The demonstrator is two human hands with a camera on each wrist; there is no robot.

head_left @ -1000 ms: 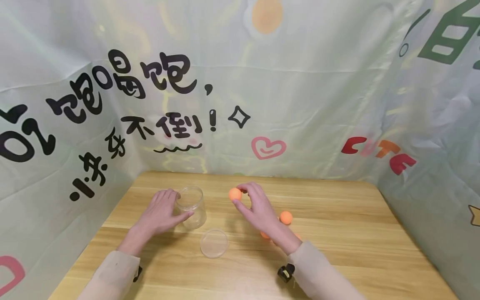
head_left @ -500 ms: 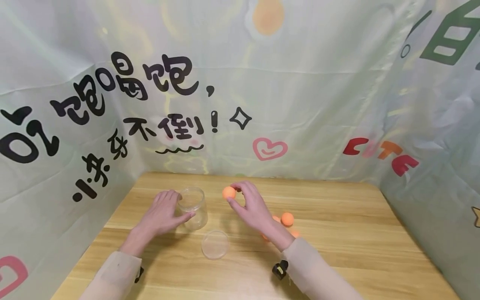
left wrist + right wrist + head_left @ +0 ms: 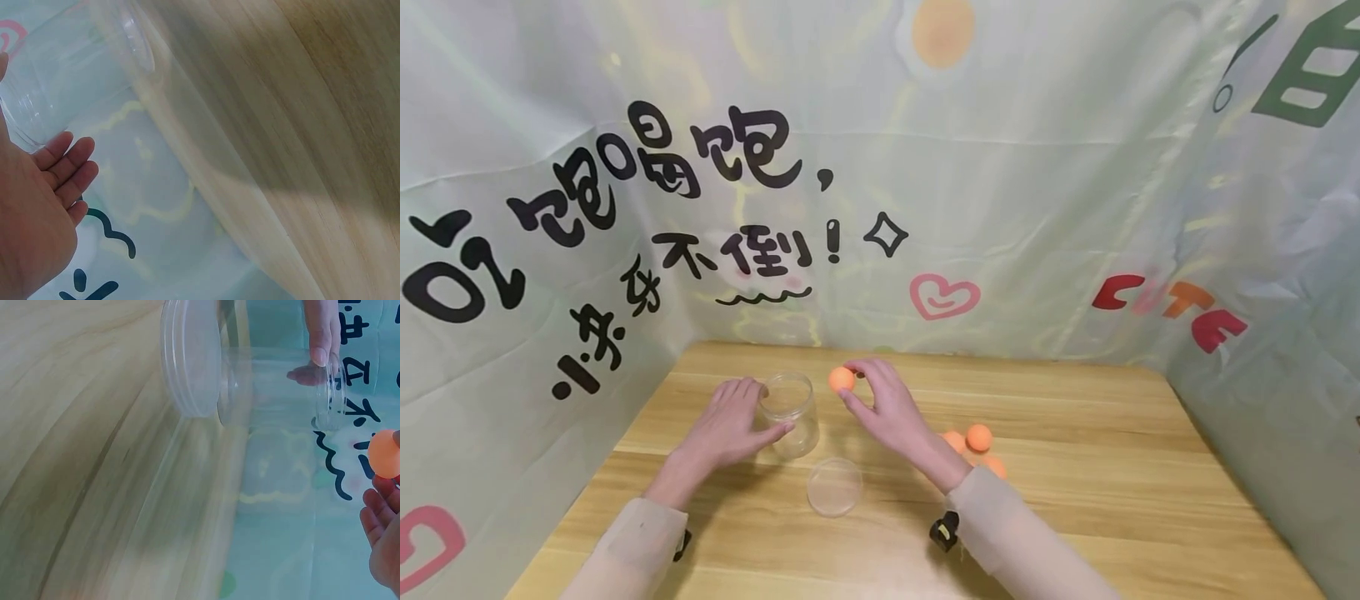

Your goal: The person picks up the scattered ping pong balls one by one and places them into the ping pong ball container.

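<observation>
A clear round jar stands upright and uncovered on the wooden table. My left hand holds it near the rim from the left, thumb at the front and fingers on the far side; the right wrist view shows the jar between them. Between thumb and fingertips, my right hand pinches an orange ball, raised above the table just right of the jar's mouth. The same ball shows at the right edge of the right wrist view. A clear round lid lies in front of the jar.
Several more orange balls lie together on the table, right of and partly behind my right forearm. A printed fabric curtain walls off the table's back and sides.
My right hand has carried the orange ball leftward, closer to the jar's mouth. More of the balls on the table show past the forearm. My left hand stays on the jar.
</observation>
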